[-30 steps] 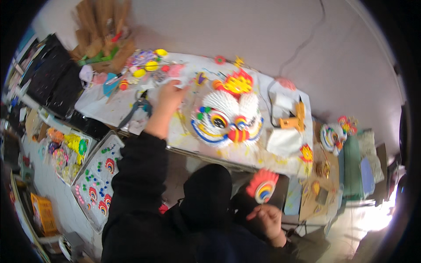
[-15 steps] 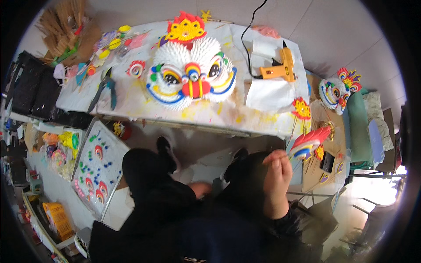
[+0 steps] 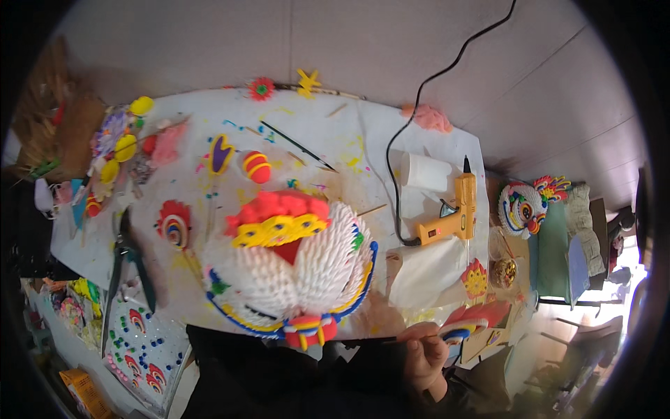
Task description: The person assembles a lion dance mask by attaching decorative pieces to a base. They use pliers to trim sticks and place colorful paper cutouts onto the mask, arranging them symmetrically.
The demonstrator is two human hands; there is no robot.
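My right hand (image 3: pixel 424 356) is closed in a pinch at the front right edge of the table. It holds a fan-shaped decoration (image 3: pixel 473 321), striped red, white and blue, which points off to the right. Left of that hand sits a white lion head (image 3: pixel 300 269) with layered scales, seen from above. A red and yellow crest (image 3: pixel 283 222) tops it, and its red nose (image 3: pixel 309 331) lies at the table's near edge. My left hand is not visible.
A yellow glue gun (image 3: pixel 453 218) with a black cord lies right of the lion head, beside white paper (image 3: pixel 429 276). Pliers (image 3: pixel 127 257) and a round red decoration on sticks (image 3: pixel 173 225) lie left. A smaller lion head (image 3: pixel 522 209) stands far right. A tray (image 3: pixel 167 363) of small pieces is lower left.
The view has shifted forward over the table, so the lion head appears lower and more from above. My right hand still holds the decoration. A hand earlier visible over my lap is out of sight.
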